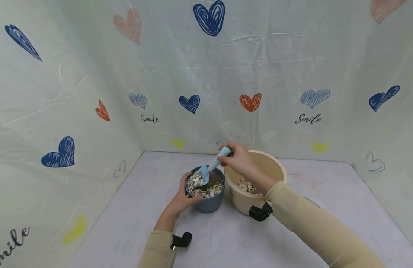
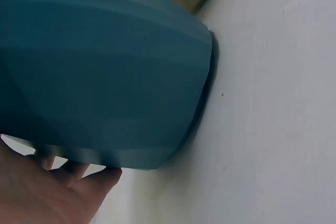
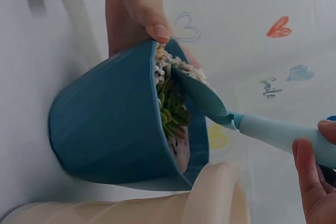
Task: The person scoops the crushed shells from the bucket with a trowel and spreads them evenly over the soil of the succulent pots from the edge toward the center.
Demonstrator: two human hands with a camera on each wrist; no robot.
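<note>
A big pale sheet [image 1: 226, 67] with hearts on it is hanging behind everything. In front, a whitish table [image 1: 126, 223] is holding up all the things. A cream bucket [image 1: 240, 199] is standing on it, with little stones [image 1: 247, 187] lying low inside. A smaller blue pot [image 1: 208, 206] is standing just beside it, on the person's left; I cannot tell if the two are touching. Being so near probably means the stones have only a short way to go from one to the other.

The left hand [image 1: 180, 200] is hugging the pot's side, with its thumb at the rim. That is likely keeping the pot from sliding or tipping. The right hand [image 1: 238, 158] is reaching over the bucket and pinching the handle of a light blue scoop [image 1: 214, 164]. It is holding the high end, maybe so the blade can be pointing down into the pot.

The blade is leaning at the pot's left side, among pale stones [image 1: 211, 191]; I cannot tell how many are sitting on it. A little green plant [image 3: 172, 109] is growing inside the pot, so the blade is perhaps staying beside it to keep its leaves safe.
</note>
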